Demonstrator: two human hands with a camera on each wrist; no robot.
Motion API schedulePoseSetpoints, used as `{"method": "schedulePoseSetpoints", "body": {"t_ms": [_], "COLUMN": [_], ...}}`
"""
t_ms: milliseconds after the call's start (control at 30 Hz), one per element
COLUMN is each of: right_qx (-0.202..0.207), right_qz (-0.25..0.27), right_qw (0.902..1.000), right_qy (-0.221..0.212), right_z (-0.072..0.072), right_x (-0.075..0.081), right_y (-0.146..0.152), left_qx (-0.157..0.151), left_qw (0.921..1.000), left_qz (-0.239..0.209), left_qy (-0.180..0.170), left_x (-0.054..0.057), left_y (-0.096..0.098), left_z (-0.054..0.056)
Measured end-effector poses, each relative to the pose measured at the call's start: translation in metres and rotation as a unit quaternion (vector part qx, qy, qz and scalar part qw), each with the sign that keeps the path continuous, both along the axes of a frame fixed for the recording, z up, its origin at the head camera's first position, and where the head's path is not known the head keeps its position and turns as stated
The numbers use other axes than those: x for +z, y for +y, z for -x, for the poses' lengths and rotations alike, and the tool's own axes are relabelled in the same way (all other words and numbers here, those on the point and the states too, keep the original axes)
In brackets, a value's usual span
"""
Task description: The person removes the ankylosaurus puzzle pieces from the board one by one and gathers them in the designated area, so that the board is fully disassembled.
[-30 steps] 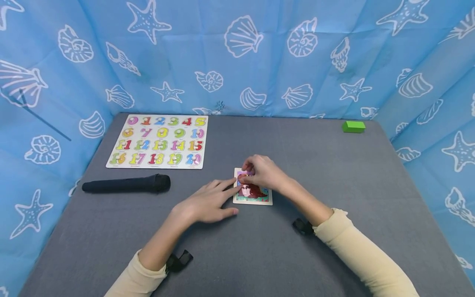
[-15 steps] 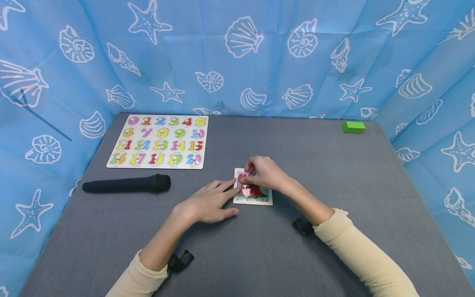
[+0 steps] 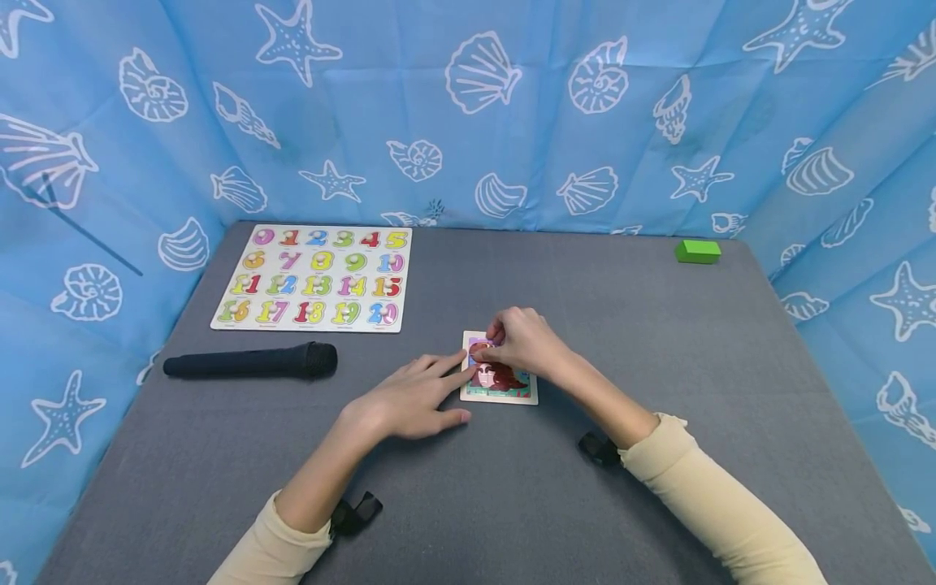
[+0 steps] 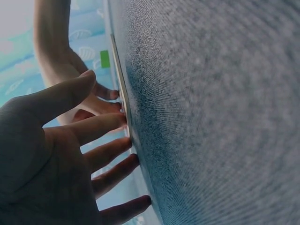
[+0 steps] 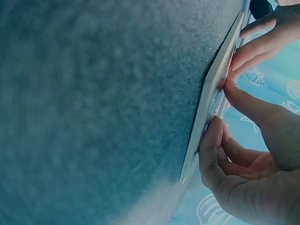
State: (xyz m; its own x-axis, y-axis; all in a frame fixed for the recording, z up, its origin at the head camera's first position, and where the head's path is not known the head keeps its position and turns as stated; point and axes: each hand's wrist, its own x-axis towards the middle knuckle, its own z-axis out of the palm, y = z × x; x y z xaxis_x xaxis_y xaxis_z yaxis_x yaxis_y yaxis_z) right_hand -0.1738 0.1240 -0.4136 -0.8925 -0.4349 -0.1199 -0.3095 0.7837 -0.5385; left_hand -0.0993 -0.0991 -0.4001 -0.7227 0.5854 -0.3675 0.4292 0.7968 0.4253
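"Since the picture board (image 3: pixel 504 400) lies flat on the grey table (image 3: pixel 468 504), by both hands, how will it handle?"

"Light and stiff, I'd judge — thin wood, perhaps slick. Best taken by the pale rim (image 5: pixel 205 96)."

"And the grip?"

"Left hand (image 3: pixel 409 398): straight fingers touching its left edge. Right hand (image 3: pixel 528 341): bent, thumb and fingertip on the picture — can't tell whether they pinch anything."

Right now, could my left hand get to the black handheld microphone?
Probably yes: nothing visible stands between the left hand and the black handheld microphone, though that hand touches the picture board.
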Motion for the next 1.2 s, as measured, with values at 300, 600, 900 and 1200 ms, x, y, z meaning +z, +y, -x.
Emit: {"method": "schedulePoseSetpoints", "body": {"t_ms": [300,600,900,1200], "right_qx": [0.003,-0.003,0.004,0.004], "right_qz": [0.000,-0.032,-0.056,-0.040], "right_qw": [1.0000,0.9995,0.9984,0.9988], "right_qy": [-0.002,0.001,0.003,-0.028], "right_z": [0.002,-0.004,-0.005,0.000], "right_x": [-0.003,0.005,0.007,0.004], "right_y": [0.002,-0.006,-0.010,-0.005], "left_qx": [0.001,0.002,0.004,0.009], "left_qw": [1.0000,1.0000,1.0000,1.0000], "left_qz": [-0.001,-0.001,0.002,0.000], "left_qy": [0.003,0.006,0.005,0.001], "left_x": [-0.001,-0.001,-0.001,-0.001], "left_y": [0.001,0.001,0.000,0.002], "left_z": [-0.001,-0.001,-0.002,-0.002]}}
